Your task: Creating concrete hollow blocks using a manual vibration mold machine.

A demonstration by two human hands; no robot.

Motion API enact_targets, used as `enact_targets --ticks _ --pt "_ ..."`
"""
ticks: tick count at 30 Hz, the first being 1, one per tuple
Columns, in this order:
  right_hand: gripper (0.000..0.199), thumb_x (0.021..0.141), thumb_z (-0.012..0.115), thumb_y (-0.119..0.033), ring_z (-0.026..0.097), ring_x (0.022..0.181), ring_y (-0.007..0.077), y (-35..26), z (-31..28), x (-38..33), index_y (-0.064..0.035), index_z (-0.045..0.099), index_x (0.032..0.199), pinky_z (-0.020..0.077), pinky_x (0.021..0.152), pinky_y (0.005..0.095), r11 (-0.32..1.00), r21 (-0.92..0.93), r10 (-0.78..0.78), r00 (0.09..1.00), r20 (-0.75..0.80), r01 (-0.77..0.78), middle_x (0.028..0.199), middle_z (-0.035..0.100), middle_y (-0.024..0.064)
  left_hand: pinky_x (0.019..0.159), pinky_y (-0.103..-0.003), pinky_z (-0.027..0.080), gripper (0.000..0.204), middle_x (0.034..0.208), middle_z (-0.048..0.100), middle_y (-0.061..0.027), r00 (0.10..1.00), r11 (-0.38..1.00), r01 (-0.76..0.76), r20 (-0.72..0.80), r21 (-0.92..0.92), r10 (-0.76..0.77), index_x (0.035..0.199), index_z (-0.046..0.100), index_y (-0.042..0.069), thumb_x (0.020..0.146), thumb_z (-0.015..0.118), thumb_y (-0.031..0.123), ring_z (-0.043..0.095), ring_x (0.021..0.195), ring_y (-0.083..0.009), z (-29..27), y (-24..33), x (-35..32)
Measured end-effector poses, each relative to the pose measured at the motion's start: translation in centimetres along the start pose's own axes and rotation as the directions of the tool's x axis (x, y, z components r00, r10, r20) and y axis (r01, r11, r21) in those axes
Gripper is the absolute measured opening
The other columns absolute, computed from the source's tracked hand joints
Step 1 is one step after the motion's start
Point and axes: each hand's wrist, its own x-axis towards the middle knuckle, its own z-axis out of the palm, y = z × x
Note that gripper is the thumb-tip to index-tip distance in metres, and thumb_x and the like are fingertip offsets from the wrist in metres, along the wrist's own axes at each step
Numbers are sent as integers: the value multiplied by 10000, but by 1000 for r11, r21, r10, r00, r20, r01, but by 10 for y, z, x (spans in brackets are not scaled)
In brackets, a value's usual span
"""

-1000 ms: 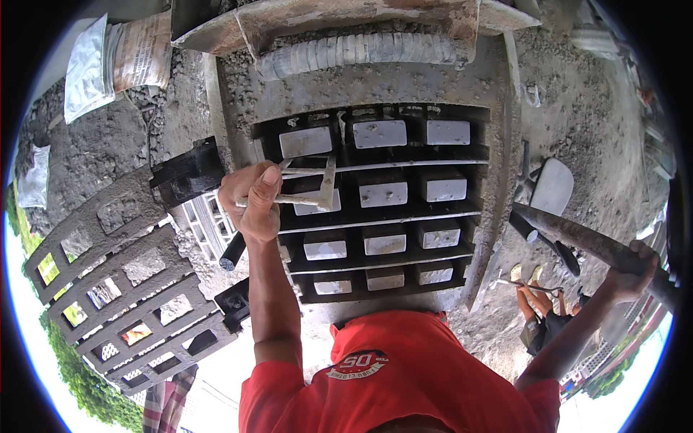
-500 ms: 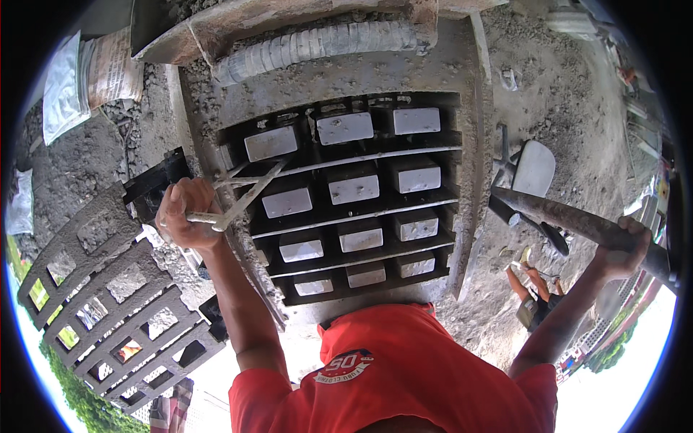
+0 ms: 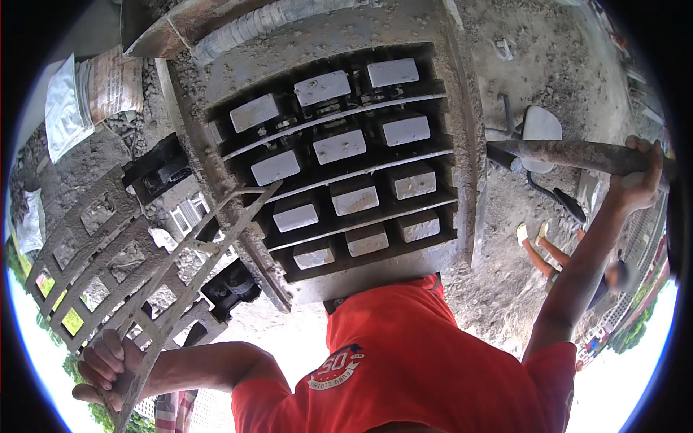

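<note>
My left hand (image 3: 112, 368), at the lower left, is closed round a long forked metal rod (image 3: 189, 289). The rod's two thin prongs reach up to the left edge of the block mould (image 3: 361, 281). In the middle lies this concrete-crusted mould, with several pale rectangular core tops (image 3: 339, 146) in rows between dark gaps and thin metal dividers. On the far right my right hand (image 3: 639, 177) grips a thick, rusty metal lever (image 3: 563, 153), which runs leftward to the mould's right side.
A grey slotted frame (image 3: 86, 252) stands left of the mould. A ribbed, pale roll (image 3: 267, 27) lies beyond it, and a sack (image 3: 115, 83) at the upper left. On the right are a pale seat-like plate (image 3: 541, 128) and, farther off, another person (image 3: 556, 260).
My left hand has swung down and left with the forked rod, drawing its prongs toward the mould's edge. My right hand has risen with the lever. The mould sits higher and tilted in view.
</note>
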Motion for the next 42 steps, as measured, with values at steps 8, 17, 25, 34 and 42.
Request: enact_targets --ticks 8,17,25,34,42 --pt "293 868 471 -60 614 777 211 1 21 -12 64 541 1123 514 701 315 959 -264 -113 994 -8 107 845 595 106 435 -265 176 503 470 237 7 999 995 -33 -3 94 34 538 323 131 969 264 384 157 413 -95 16 -83 -30" --pt "253 836 534 -104 593 735 246 -13 50 -26 69 599 1009 470 726 340 981 -179 -111 972 -205 75 792 605 122 377 -271 182 436 451 278 -31 955 714 -147 -89 685 282 527 336 55 944 372 181 231 381 -96 72 -227 -38" --pt "285 853 487 -110 602 773 249 -5 29 -15 74 577 1050 480 749 346 987 -152 -77 990 -115 59 835 608 132 401 -253 216 496 457 374 -25 949 792 56 -279 608 147 484 409 14 917 474 246 313 417 -89 83 -240 -37" --pt "308 854 467 -104 597 808 275 -3 20 -17 86 560 1078 484 777 368 878 -448 -198 980 -17 169 868 604 145 351 -235 170 424 430 282 1 955 870 -125 -179 477 235 537 442 28 935 409 170 288 351 -80 79 -207 -37" --pt "301 853 458 -95 599 809 264 -2 19 -14 83 568 1070 488 768 361 795 -551 -260 963 69 254 873 606 146 384 -262 218 474 441 354 -10 935 613 -12 -209 790 288 517 492 13 915 428 261 325 390 -102 74 -264 -51"
